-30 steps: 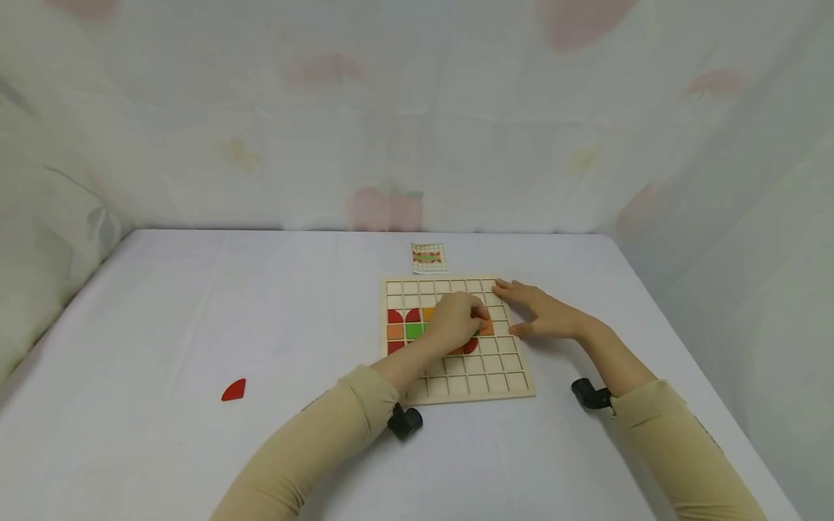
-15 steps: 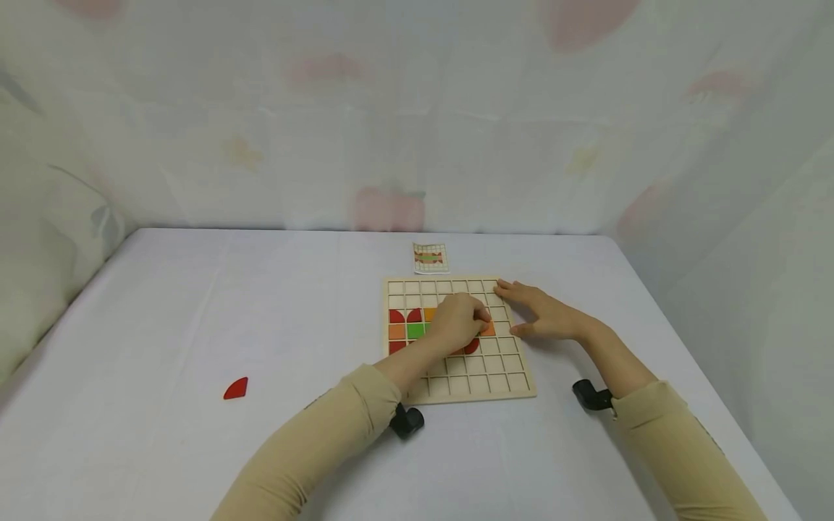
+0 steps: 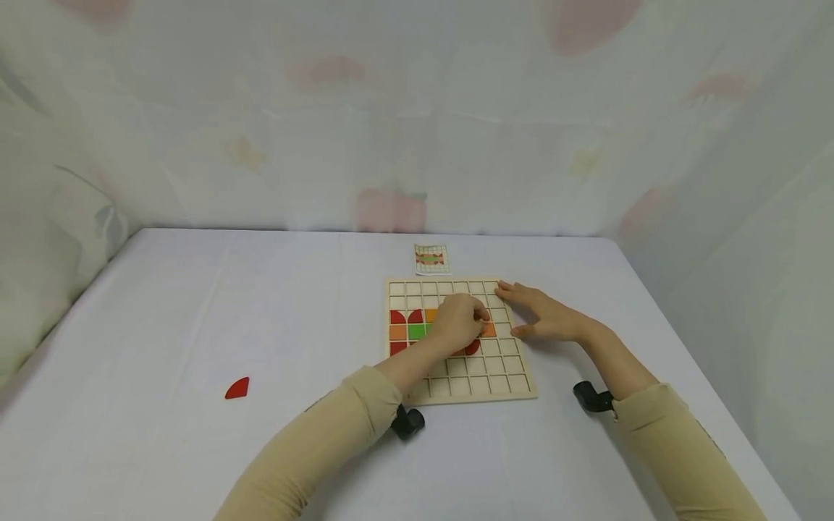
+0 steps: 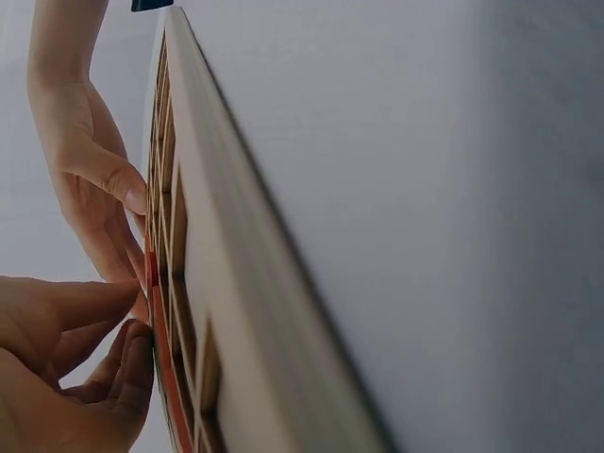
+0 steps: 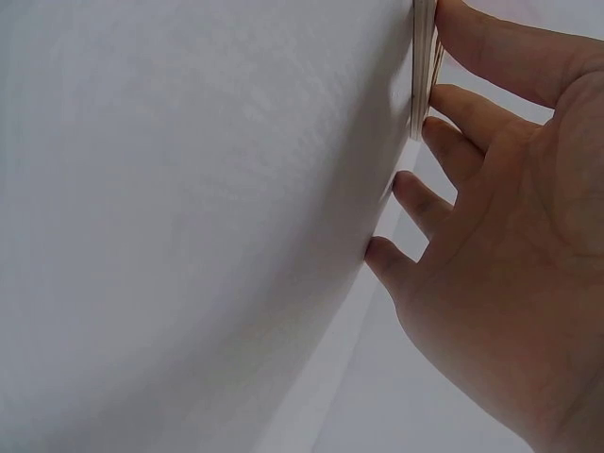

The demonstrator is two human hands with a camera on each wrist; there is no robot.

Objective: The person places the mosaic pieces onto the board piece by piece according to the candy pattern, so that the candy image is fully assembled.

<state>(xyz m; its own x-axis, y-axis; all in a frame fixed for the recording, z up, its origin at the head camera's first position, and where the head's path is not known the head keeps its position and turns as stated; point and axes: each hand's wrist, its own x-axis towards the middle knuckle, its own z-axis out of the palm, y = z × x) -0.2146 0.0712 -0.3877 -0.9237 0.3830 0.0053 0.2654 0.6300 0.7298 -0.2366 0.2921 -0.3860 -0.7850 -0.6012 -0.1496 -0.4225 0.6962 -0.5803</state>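
Observation:
A pale wooden grid board point(image 3: 456, 388) lies on the table with red, orange and green tiles in its middle rows. My left hand point(image 3: 456, 320) reaches over it, hiding several cells. Its thumb and fingertips pinch at a red quarter-circle tile in the upper coloured row, close to an orange square tile point(image 3: 489, 331); the tile is mostly hidden by the fingers. In the left wrist view, those fingertips point(image 4: 135, 332) are right at the board's surface. My right hand point(image 3: 544, 312), fingers spread, rests against the board's right edge, thumb and fingers touching it.
A loose red quarter-circle tile point(image 3: 237, 388) lies on the white table to the left. Behind the board is a small printed pattern card point(image 3: 432, 259). Patterned white cloth point(image 3: 313, 159) hangs around the back and sides.
Both hands keep nearly the same places. The whole head view shifts very slightly; the board, card and loose red tile stay put.

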